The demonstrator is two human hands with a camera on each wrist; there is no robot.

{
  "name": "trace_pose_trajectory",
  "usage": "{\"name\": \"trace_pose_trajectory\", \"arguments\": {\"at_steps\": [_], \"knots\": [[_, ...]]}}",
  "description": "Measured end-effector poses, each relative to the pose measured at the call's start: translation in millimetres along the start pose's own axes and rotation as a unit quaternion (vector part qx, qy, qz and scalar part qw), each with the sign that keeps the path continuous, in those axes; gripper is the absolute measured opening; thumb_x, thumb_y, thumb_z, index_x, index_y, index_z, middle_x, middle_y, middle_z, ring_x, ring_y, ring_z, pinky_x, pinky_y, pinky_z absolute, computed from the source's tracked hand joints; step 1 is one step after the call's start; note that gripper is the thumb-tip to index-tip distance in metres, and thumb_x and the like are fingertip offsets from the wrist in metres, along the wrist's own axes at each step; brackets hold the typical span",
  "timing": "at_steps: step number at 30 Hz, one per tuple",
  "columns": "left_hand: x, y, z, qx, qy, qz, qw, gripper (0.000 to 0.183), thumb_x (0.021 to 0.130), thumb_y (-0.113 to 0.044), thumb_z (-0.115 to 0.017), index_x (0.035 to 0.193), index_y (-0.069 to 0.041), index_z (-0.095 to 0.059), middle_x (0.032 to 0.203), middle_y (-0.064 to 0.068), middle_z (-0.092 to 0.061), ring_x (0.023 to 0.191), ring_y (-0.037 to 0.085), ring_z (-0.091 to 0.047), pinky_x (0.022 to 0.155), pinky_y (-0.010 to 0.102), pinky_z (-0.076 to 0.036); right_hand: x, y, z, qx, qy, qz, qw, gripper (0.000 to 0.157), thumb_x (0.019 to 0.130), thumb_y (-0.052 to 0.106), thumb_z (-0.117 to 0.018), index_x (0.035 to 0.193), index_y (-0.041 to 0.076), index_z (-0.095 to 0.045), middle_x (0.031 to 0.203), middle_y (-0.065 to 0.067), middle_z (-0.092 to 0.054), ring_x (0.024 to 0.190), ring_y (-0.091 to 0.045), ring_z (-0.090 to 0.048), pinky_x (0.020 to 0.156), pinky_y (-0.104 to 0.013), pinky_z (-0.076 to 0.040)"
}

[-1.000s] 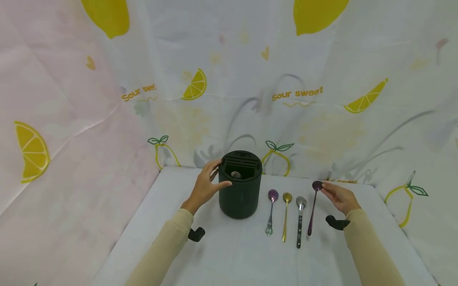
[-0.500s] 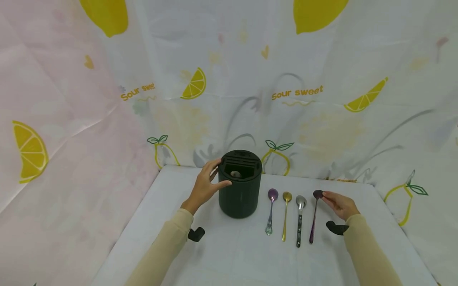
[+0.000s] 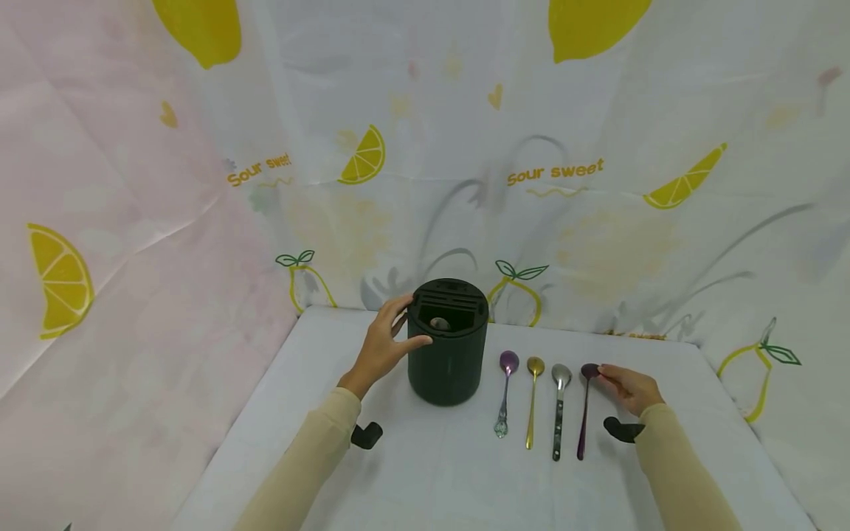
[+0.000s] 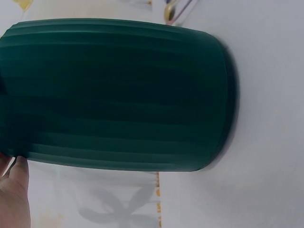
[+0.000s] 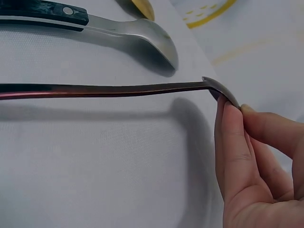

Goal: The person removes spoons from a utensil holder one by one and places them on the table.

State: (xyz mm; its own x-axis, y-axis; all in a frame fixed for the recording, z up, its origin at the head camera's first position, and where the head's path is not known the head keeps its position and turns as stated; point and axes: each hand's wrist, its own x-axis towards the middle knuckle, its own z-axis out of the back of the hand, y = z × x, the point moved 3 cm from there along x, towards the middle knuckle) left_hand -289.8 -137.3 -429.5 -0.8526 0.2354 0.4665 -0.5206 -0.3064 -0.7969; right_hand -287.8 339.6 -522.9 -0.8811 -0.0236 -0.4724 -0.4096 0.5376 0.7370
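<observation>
A dark green ribbed utensil holder (image 3: 445, 369) with a slotted lid stands on the table, a small round pale thing (image 3: 439, 324) visible in its opening. My left hand (image 3: 381, 345) grips its upper left side, thumb at the front and fingers behind; only part of this hand (image 4: 15, 190) shows in the left wrist view. At the right, my right hand (image 3: 631, 387) pinches a dark purple long-handled spoon (image 3: 585, 413) by the edge of its bowl, handle pointing toward me. The right wrist view shows the spoon (image 5: 118, 90) close over the table, its shadow beside it.
Between holder and right hand, three spoons lie side by side: one purple-and-iridescent (image 3: 503, 394), one gold (image 3: 532, 402), one silver with a dark patterned handle (image 3: 558, 413). A white cloth covers the table (image 3: 451, 472). Behind it hangs a lemon-print curtain (image 3: 425, 221).
My right hand has brought the dark purple spoon down and slightly toward me, lining it up beside the silver one. The left hand and the holder have stayed put.
</observation>
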Motion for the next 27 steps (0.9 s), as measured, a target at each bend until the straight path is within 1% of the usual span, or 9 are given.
{"name": "trace_pose_trajectory", "arguments": {"at_steps": [3, 7, 12, 15, 17, 21, 24, 27], "knots": [[0.6, 0.8, 0.0, -0.004, -0.001, 0.001, 1.0, 0.083, 0.079, -0.024, -0.082, 0.148, -0.013, -0.039, 0.149, 0.002, -0.036, 0.138, 0.018, -0.036, 0.112, 0.028, -0.036, -0.2, -1.4, 0.3, -0.002, -0.005, 0.002, 1.0, 0.03, 0.091, -0.018, -0.054, 0.073, 0.0, -0.071, 0.076, -0.01, -0.07, 0.075, -0.018, -0.071, 0.084, -0.027, -0.058], [1.5, 1.8, -0.2, -0.008, -0.004, -0.004, 1.0, 0.082, 0.078, -0.022, -0.082, 0.148, -0.014, -0.04, 0.148, 0.004, -0.036, 0.138, 0.02, -0.037, 0.112, 0.031, -0.037, 0.3, -2.8, 0.9, -0.015, -0.022, 0.011, 1.0, 0.028, 0.089, -0.017, -0.057, 0.074, 0.002, -0.07, 0.076, -0.009, -0.07, 0.075, -0.017, -0.071, 0.085, -0.028, -0.058], [1.7, 1.0, -0.5, -0.008, -0.002, -0.002, 1.0, 0.082, 0.079, -0.022, -0.082, 0.148, -0.015, -0.04, 0.148, 0.003, -0.036, 0.138, 0.018, -0.036, 0.112, 0.028, -0.036, 1.8, -4.5, 2.7, -0.031, -0.041, 0.015, 0.999, 0.027, 0.087, -0.017, -0.059, 0.073, 0.003, -0.069, 0.075, -0.008, -0.069, 0.074, -0.017, -0.071, 0.083, -0.028, -0.059], [1.6, -0.3, -0.2, -0.007, -0.001, 0.003, 1.0, 0.082, 0.079, -0.024, -0.082, 0.148, -0.014, -0.039, 0.149, 0.001, -0.036, 0.138, 0.017, -0.036, 0.112, 0.025, -0.036, 1.4, -5.6, 3.1, -0.032, -0.044, 0.016, 0.998, 0.027, 0.087, -0.018, -0.059, 0.073, 0.003, -0.069, 0.075, -0.008, -0.069, 0.074, -0.017, -0.071, 0.083, -0.029, -0.059], [1.8, -0.9, -0.1, -0.007, -0.001, 0.004, 1.0, 0.083, 0.079, -0.024, -0.082, 0.149, -0.013, -0.039, 0.149, 0.001, -0.035, 0.138, 0.016, -0.036, 0.112, 0.025, -0.036, 1.2, -6.1, 3.7, -0.046, -0.053, 0.023, 0.997, 0.027, 0.087, -0.017, -0.06, 0.073, 0.004, -0.069, 0.074, -0.007, -0.069, 0.073, -0.016, -0.071, 0.083, -0.028, -0.059], [1.3, -1.4, 0.1, -0.007, -0.002, 0.0, 1.0, 0.083, 0.078, -0.024, -0.082, 0.149, -0.013, -0.039, 0.149, 0.001, -0.035, 0.138, 0.017, -0.036, 0.112, 0.026, -0.036, 0.0, -7.1, 5.1, -0.085, -0.078, 0.038, 0.993, 0.02, 0.084, -0.017, -0.064, 0.077, 0.002, -0.067, 0.074, -0.006, -0.068, 0.072, -0.016, -0.071, 0.08, -0.027, -0.06], [0.1, -0.5, 0.1, -0.003, -0.005, -0.006, 1.0, 0.084, 0.078, -0.025, -0.083, 0.149, -0.013, -0.039, 0.148, 0.002, -0.036, 0.138, 0.018, -0.037, 0.111, 0.027, -0.037, -1.5, -8.3, 7.0, -0.12, -0.105, 0.049, 0.986, 0.016, 0.083, -0.015, -0.068, 0.081, 0.001, -0.064, 0.072, -0.006, -0.068, 0.068, -0.016, -0.071, 0.075, -0.026, -0.061], [-0.4, 1.5, -0.4, 0.001, -0.004, -0.006, 1.0, 0.083, 0.078, -0.026, -0.082, 0.149, -0.014, -0.039, 0.149, 0.002, -0.036, 0.138, 0.018, -0.037, 0.111, 0.027, -0.037, -4.0, -9.7, 9.5, -0.148, -0.119, 0.059, 0.98, 0.014, 0.082, -0.013, -0.069, 0.082, 0.0, -0.064, 0.07, -0.007, -0.069, 0.067, -0.016, -0.071, 0.073, -0.025, -0.061]]}}
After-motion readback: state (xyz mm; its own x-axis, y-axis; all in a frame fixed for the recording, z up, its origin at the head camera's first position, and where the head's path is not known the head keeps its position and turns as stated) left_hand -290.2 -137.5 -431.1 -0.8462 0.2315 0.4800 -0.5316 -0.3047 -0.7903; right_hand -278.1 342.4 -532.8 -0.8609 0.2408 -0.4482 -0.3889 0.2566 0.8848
